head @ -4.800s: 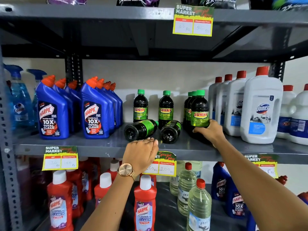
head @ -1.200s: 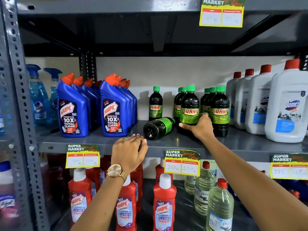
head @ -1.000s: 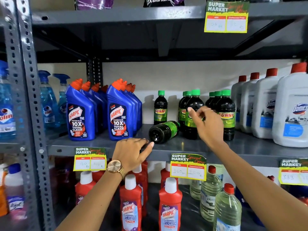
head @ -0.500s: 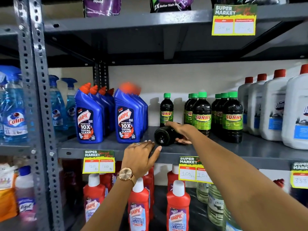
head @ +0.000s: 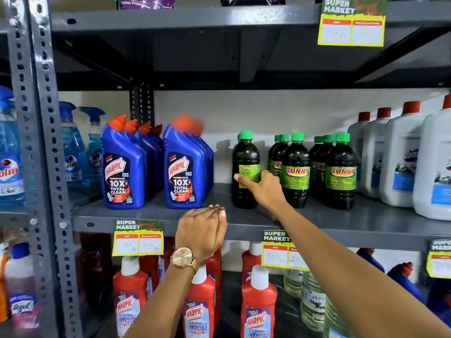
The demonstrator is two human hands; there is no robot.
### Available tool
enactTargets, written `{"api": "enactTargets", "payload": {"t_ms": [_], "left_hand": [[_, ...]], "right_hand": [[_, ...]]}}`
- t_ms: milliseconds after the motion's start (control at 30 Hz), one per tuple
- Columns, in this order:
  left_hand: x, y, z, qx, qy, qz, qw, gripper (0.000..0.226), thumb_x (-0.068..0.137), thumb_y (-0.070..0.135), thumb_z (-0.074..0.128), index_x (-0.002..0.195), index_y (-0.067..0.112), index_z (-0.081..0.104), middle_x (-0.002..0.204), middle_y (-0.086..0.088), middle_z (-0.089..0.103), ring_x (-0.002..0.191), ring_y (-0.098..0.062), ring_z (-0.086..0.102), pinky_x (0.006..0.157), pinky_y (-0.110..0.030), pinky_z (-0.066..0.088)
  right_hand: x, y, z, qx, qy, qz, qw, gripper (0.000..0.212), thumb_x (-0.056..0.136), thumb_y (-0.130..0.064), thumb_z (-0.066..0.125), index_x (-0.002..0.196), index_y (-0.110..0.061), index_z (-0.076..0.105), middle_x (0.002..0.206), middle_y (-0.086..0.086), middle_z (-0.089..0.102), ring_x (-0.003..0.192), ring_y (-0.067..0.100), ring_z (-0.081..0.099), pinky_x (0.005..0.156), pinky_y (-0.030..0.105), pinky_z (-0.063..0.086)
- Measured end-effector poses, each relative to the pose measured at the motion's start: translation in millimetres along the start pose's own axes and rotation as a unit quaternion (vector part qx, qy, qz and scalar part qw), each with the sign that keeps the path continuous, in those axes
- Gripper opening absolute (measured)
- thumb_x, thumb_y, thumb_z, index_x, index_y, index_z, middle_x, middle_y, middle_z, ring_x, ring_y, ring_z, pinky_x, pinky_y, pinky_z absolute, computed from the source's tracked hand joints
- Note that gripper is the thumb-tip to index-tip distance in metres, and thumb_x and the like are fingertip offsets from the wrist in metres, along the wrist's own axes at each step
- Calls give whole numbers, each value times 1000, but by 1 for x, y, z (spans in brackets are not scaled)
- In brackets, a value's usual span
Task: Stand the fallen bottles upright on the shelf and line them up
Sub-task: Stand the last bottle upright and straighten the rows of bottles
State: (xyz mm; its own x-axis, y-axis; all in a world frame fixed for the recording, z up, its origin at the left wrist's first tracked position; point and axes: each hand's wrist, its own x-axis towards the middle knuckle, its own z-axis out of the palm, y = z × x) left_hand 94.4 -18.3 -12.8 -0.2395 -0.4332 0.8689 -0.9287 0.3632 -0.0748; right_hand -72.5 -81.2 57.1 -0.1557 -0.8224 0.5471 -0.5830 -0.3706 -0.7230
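A dark bottle with a green cap stands upright on the grey middle shelf, its label turned sideways. My right hand grips its lower half, thumb across the label. Another green cap shows just behind it. To the right stand two rows of the same Sunny bottles, all upright. My left hand, with a watch on the wrist, rests on the shelf's front edge with its fingers together and holds nothing.
Blue Harpic bottles stand in two rows left of the dark bottles, with spray bottles farther left. White jugs with red caps fill the right. Red Harpic bottles sit on the shelf below. A perforated steel post rises at left.
The last lying bottle, which my right hand took hold of half a second ago, now stands upright. My left hand stayed on the shelf edge and drew its fingers together.
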Motion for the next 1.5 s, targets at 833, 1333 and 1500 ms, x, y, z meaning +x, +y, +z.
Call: {"api": "enactTargets", "payload": {"t_ms": [833, 1333, 1500], "left_hand": [[1, 5, -5, -19, -44, -36, 998, 44, 87, 25, 36, 85, 12, 78, 88, -2, 78, 84, -16, 72, 70, -29, 54], [1, 6, -6, -26, -36, -37, 998, 44, 87, 26, 36, 85, 13, 78, 87, -2, 78, 84, -15, 72, 71, -30, 55], [0, 5, -4, -25, -22, -36, 999, 45, 87, 27, 35, 85, 12, 78, 88, -3, 77, 84, -16, 72, 72, -30, 55]], "right_hand": [[-1, 8, 7, -26, 17, 22, 999, 87, 55, -56, 83, 122, -8, 53, 117, 10, 65, 109, 27, 62, 91, 39, 52], [5, 16, 7, -82, -45, 7, 996, 85, 54, -47, 88, 120, -5, 55, 118, 14, 64, 110, 29, 61, 92, 40, 52], [5, 14, 7, -106, -46, 8, 993, 90, 55, -51, 87, 122, -4, 48, 122, 16, 58, 113, 32, 58, 91, 41, 50]]}}
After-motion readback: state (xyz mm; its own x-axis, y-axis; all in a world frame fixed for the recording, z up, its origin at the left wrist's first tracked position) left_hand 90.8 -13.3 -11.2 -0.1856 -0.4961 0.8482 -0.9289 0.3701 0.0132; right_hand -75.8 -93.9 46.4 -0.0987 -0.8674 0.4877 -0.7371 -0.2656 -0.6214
